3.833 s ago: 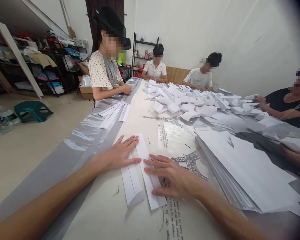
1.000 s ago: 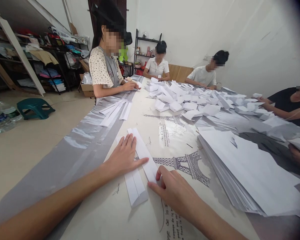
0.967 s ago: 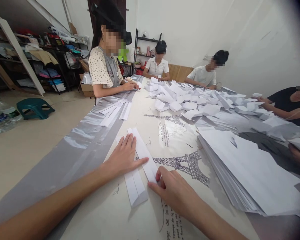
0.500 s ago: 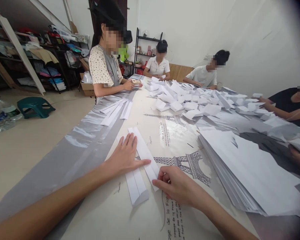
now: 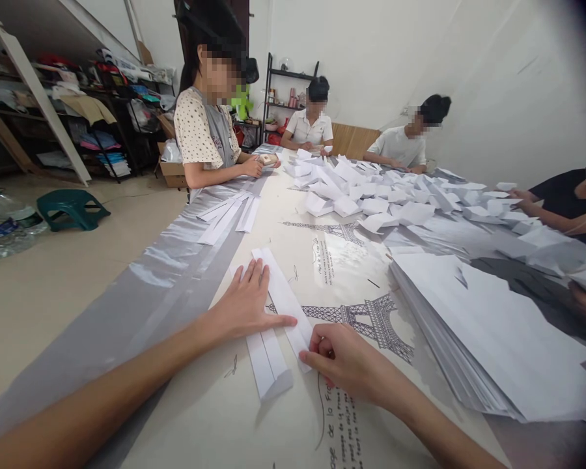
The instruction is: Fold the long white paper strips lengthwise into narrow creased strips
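Observation:
My left hand [image 5: 245, 305] lies flat and open on a folded white paper strip [image 5: 269, 359], its fingers spread and pressing it to the table. Beside it a second folded strip [image 5: 280, 291] runs away from me. My right hand [image 5: 342, 360] has its fingers curled and pinches the near end of that second strip. Both strips rest on a table cover [image 5: 333, 260] printed with Eiffel Tower drawings.
A thick stack of white sheets [image 5: 488, 332] sits to my right. A heap of folded paper pieces [image 5: 371, 192] fills the table's far middle. More strips [image 5: 227, 218] lie before a person in a dotted top [image 5: 202, 140]. Other people sit around. A green stool [image 5: 71, 208] stands on the floor at left.
My right hand slid along the second strip toward me and curled from flat into a pinch at its near end. My left hand stayed flat on the first strip.

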Demonstrator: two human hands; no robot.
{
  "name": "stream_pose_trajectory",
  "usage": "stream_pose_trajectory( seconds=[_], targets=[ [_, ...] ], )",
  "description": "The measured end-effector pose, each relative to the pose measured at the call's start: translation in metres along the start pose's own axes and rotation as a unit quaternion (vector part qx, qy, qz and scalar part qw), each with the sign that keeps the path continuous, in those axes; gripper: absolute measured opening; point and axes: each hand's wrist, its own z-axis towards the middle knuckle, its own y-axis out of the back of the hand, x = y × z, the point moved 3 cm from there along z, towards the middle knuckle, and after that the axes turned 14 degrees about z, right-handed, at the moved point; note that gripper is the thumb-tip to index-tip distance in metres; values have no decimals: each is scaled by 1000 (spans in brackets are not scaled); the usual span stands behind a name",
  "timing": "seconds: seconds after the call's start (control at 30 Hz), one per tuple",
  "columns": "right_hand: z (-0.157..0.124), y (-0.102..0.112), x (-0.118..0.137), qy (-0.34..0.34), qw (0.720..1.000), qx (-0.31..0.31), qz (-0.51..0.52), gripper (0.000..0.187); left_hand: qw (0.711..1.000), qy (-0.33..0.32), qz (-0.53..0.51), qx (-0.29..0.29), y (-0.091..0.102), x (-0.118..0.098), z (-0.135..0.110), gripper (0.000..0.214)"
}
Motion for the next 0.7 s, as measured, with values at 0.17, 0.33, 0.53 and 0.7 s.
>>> stream_pose_trajectory(
  seconds=[0.17,0.33,0.53,0.7],
  targets=[
    [-2,2,2,30,996,-42,-68,21,1000,4,6,-3,0,0,0,130],
    [-8,-2,13,192,959,-56,-202,23,1000,-2,10,-20,1,-1,-1,126],
    [-15,-14,12,278,877,-94,-380,17,1000,-1,1,-9,2,-1,0,128],
    [-25,-28,11,291,825,-110,-472,33,1000,-2,8,-4,3,-1,-1,129]
  ],
)
